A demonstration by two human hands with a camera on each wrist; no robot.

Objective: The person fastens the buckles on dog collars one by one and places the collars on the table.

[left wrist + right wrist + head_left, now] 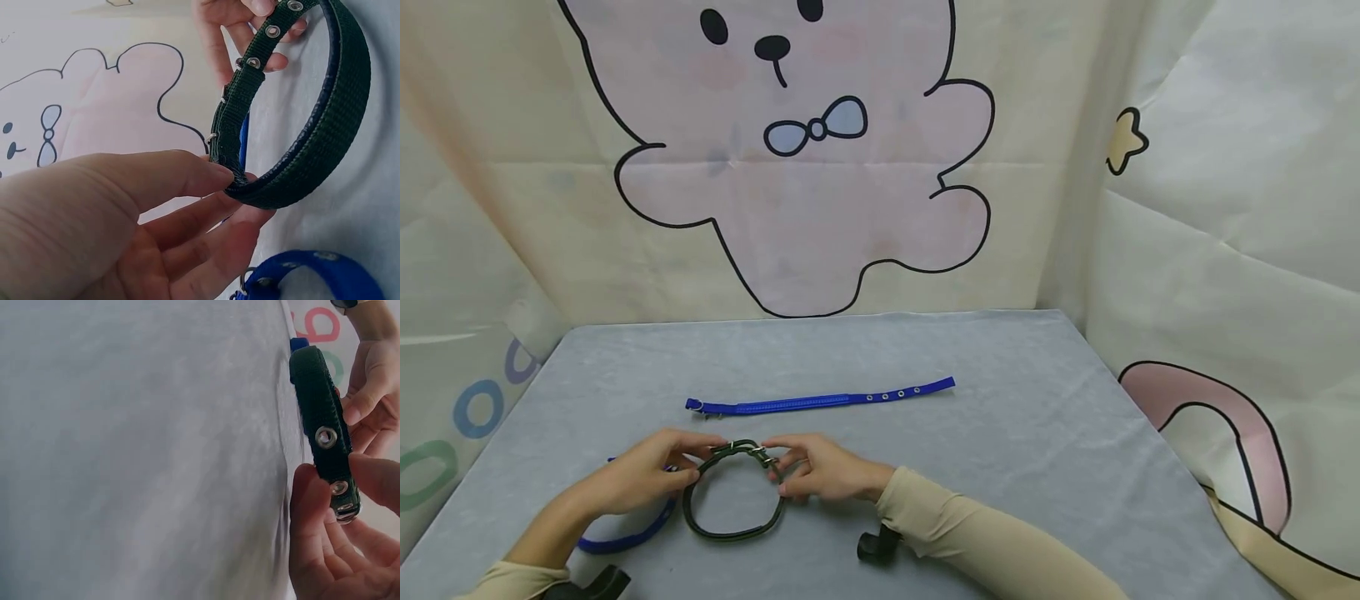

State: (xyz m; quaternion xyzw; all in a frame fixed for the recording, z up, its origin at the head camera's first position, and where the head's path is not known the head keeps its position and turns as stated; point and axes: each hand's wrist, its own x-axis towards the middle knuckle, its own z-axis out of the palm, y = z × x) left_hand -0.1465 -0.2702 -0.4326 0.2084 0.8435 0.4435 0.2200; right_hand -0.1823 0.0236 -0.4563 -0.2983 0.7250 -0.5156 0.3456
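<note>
Dark green collar [730,536] is between our two hands, bent into a loop. Left hand [643,475]: thumb and fingers pinching the band on its side. Right hand [831,468]: thumb and fingers pinching the strap with the metal holes [326,437].

Risk: we can't see whether the buckle pin sits in a hole. If not, an uneven pull or an early release by the right hand could let the strap slide back and the loop spring apart. Rolling the left pinch could twist the band.

Orientation: buckle [763,454] side faces away from us, between the fingertips; the round belly points back at us. Near-circular, so no clear long axis; the overlapped stretch runs hand to hand.

Curved blue collar [625,543] lies just beside and partly behind the left hand; that arm could snag it. Straight blue collar [820,403] lies crosswise on the table [1075,467], beyond both hands.
</note>
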